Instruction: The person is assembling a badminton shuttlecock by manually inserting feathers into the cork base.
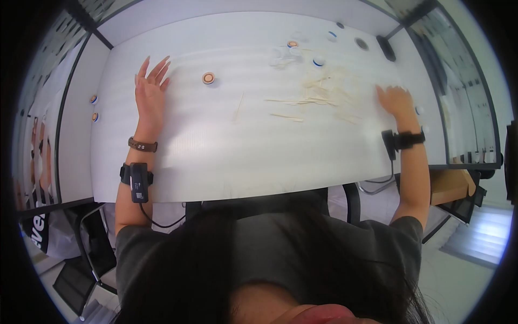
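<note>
My left hand [150,97] rests palm up at the left of the white table [216,156], its fingers spread and holding nothing. To its right stands a small round container with an orange-brown ringed lid [208,79]. My right hand [395,101] is at the table's right side, slightly blurred, palm down; how its fingers are held is smeared. Left of it lie scattered thin wooden sticks [313,101]. Behind the sticks are a blue-and-white round piece [318,62], another orange-topped container [292,45] and some clear plastic [281,58].
Two small containers [95,116] sit by the left panel. Near the right panel is a blue-and-white piece [418,110]. A dark oval object [386,48] and a grey disc [361,44] are at the back right. Low panels edge the table.
</note>
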Demonstrator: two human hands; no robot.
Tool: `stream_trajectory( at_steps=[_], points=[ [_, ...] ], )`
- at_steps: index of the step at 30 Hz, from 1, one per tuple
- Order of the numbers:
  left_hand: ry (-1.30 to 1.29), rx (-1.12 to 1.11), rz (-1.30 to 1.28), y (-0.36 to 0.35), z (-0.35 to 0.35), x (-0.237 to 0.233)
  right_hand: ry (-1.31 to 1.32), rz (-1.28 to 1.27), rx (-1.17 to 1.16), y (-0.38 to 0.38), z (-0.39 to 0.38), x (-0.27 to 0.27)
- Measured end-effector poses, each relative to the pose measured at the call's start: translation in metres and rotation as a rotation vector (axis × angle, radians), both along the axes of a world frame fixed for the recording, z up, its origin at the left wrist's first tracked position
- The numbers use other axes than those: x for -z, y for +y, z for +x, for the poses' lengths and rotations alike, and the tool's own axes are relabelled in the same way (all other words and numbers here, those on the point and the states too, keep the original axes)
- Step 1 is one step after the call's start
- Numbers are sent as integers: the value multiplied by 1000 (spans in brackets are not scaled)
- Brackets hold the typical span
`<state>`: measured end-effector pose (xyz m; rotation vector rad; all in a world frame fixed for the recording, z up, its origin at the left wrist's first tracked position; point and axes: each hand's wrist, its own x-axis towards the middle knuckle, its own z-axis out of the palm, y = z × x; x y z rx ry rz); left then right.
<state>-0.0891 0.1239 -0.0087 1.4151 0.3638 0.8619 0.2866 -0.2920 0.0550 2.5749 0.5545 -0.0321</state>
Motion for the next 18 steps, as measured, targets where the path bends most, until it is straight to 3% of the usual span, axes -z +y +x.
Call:
stream_trajectory(
  at_steps=[6, 13, 18],
  points=[
    [10, 16, -26, 4, 1, 3, -392, -144, -132, -2, 64, 35],
    [95, 36, 74, 3, 0, 3, -342, -165, 268, 17, 91, 37],
    [131, 41, 127, 2, -1, 2, -321, -176, 348, 20, 103, 36]
  ],
)
